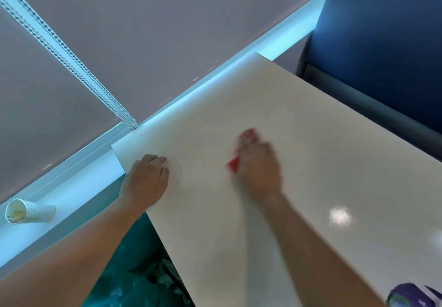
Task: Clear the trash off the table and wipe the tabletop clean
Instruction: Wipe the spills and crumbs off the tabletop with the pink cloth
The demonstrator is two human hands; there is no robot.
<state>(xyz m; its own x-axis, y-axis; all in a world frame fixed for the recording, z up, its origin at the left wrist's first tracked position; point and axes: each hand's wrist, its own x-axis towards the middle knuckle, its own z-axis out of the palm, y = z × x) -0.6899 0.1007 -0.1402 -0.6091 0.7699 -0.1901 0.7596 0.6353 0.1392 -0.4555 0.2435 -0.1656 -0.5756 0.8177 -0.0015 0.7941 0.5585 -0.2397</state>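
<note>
The red cloth [234, 166] lies on the white tabletop [311, 168] towards its far half, covered by the right hand [259, 163], which is pressed down over it. Red shows only beyond the fingertips and at the thumb side. The hand is smeared by motion, so it cannot be told whether the fingers are laid flat on the cloth or bunched round it. The left hand [146, 177] rests on the table's left edge near the far corner. Its fingers are loosely bent, nothing is seen in it, and it is set well apart from the right hand.

The wiping stage is judged to be under way. No trash is seen on the visible part of the tabletop, which looks glossy and bears a bright reflection, so the clearing appears largely done. A purple object [411, 294] sits at the near right corner, cut off by the frame, and what it is cannot be made out. The near stretch of the surface is presumably left to be wiped.

Below the table's left edge a green bag [134, 259] is seen with crumpled waste in it. A used paper cup [28, 211] lies on its side on the windowsill [79, 187], off the table. Behind are a roller blind [167, 19] with its bead chain [71, 55] and a blue seat [382, 31].
</note>
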